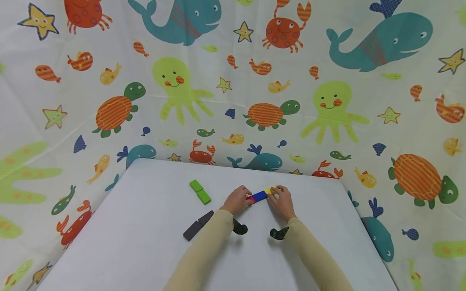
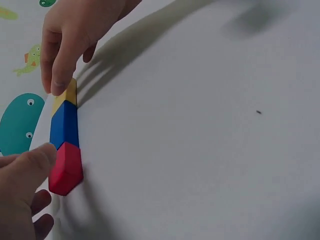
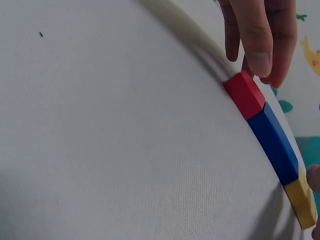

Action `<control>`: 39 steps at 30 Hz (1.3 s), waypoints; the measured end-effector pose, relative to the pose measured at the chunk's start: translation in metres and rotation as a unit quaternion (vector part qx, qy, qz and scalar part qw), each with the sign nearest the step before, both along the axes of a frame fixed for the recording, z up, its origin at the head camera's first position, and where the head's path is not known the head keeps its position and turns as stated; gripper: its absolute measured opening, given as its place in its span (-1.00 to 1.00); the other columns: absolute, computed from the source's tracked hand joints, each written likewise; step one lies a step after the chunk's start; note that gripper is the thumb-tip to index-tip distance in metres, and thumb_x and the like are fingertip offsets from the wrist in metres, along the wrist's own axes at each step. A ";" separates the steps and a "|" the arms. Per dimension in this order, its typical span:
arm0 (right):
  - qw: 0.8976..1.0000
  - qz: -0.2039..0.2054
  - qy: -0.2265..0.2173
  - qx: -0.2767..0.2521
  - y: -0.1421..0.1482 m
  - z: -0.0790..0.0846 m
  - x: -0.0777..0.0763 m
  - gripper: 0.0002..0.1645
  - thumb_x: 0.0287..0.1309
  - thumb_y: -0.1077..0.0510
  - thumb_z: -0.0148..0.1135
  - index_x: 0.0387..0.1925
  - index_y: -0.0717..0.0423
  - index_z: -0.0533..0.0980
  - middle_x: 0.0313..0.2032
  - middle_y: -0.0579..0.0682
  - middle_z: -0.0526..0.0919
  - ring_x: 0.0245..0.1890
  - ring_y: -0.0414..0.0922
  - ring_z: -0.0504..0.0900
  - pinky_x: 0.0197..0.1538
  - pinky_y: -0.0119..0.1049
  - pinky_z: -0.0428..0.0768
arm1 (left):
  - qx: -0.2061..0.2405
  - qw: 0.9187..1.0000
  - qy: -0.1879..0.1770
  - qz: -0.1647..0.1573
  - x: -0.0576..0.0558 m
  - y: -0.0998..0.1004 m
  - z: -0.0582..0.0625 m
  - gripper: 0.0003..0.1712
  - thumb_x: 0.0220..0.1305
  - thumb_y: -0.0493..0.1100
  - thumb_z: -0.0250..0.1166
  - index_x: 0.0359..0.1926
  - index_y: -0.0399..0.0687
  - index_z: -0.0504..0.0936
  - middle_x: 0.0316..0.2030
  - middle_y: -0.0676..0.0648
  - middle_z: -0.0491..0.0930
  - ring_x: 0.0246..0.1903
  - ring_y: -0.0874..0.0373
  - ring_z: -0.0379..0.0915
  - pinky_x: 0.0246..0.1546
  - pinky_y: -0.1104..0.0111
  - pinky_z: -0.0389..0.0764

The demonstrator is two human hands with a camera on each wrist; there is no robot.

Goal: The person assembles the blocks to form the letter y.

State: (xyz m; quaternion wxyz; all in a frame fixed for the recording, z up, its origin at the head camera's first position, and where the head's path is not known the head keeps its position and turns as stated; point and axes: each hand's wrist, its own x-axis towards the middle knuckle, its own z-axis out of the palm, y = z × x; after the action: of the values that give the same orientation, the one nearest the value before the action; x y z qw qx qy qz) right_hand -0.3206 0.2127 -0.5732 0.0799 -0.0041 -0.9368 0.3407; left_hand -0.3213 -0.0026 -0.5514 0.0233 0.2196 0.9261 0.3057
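Three blocks lie end to end in a row on the white table: a red block [image 2: 66, 170], a blue block [image 1: 260, 197] in the middle and a yellow block [image 3: 301, 202]. My left hand [image 1: 238, 199] holds the red block at the row's left end, thumb against it in the left wrist view. At the other end my right hand [image 1: 282, 201] pinches the yellow block between thumb and fingers. Fingers partly cover both end blocks in the head view. The blue block sits between the hands, its ends meeting its neighbours.
Two green blocks [image 1: 203, 197] lie end to end left of the hands. Nearer, beside the left forearm, are two dark grey blocks [image 1: 192, 230]. A cloth [image 1: 225, 133] printed with sea animals hangs behind and around the white table [image 1: 120, 242]. Dark straps [image 1: 279, 233] show at the wrists.
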 end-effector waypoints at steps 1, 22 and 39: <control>1.000 -0.008 0.005 0.000 -0.003 0.001 0.001 -0.51 0.27 0.06 0.27 0.13 0.26 0.54 0.23 0.30 0.38 0.26 0.22 0.31 0.32 0.14 0.26 | -0.001 1.000 0.001 0.001 -0.001 -0.003 0.001 -0.65 0.27 -0.10 0.36 0.01 -0.17 0.66 -0.06 -0.11 0.55 -0.08 0.08 0.52 0.06 0.26 0.55; 0.996 0.001 0.082 -0.035 -0.050 -0.010 0.029 -0.56 0.21 0.08 0.34 0.05 0.27 0.60 0.08 0.19 0.54 0.14 0.14 0.46 0.22 0.03 0.39 | -0.162 0.950 0.123 0.236 -0.010 -0.146 0.002 -0.81 0.24 -0.26 0.27 -0.32 -0.38 0.63 -0.33 -0.27 0.49 -0.36 -0.15 0.44 -0.36 0.01 0.57; 0.997 -0.007 0.075 0.002 -0.068 -0.015 0.037 -0.55 0.18 -0.02 0.36 0.03 0.17 0.64 0.06 0.11 0.57 0.08 0.09 0.49 0.14 0.01 0.47 | -0.143 0.966 0.044 0.209 0.001 -0.134 0.011 -0.54 0.19 0.00 0.40 -0.59 -0.29 0.53 -0.26 -0.26 0.39 -0.39 -0.05 0.43 -0.38 0.12 0.63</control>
State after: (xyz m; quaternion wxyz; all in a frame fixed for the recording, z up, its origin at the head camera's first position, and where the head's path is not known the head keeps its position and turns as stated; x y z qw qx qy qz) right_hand -0.2837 0.1450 -0.5881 0.1521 0.0147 -0.9290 0.3372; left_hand -0.3203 -0.1368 -0.5406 -0.0512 0.0286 0.9856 0.1586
